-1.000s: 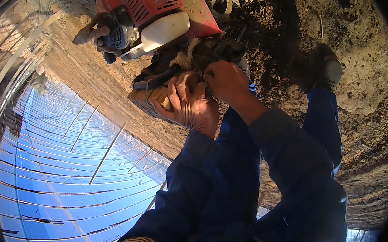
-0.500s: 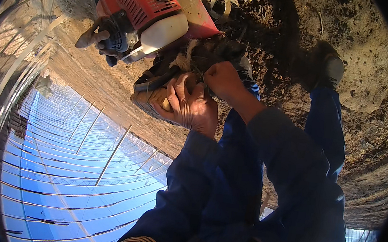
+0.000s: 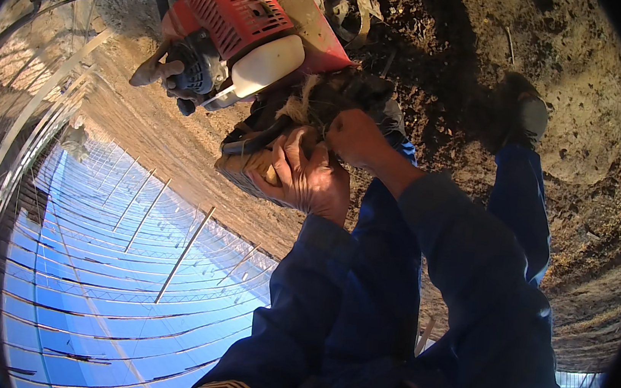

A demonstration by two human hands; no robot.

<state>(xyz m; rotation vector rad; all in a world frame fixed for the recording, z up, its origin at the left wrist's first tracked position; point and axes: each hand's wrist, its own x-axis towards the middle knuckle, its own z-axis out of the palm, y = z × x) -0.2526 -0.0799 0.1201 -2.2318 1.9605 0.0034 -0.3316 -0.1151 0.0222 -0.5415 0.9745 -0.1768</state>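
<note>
Tan piece (image 3: 236, 162), one, blocky and dusty-looking, lay between nine and ten o'clock from centre, one dark tube (image 3: 261, 139) along it. Of two hands, the left (image 3: 311, 177) curled around it; the right (image 3: 362, 140), at two o'clock of the left, was fisted, its grip hidden. One red machine (image 3: 239, 13) sat at eleven.

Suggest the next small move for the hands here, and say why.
Perhaps a slight, gentle pull with the right hand while the left hand steadies the tan object: the left is wrapped around it, and the right is closed near the pale fibrous tuft. What the right holds, if anything, is hidden, so caution seems wise.
</note>
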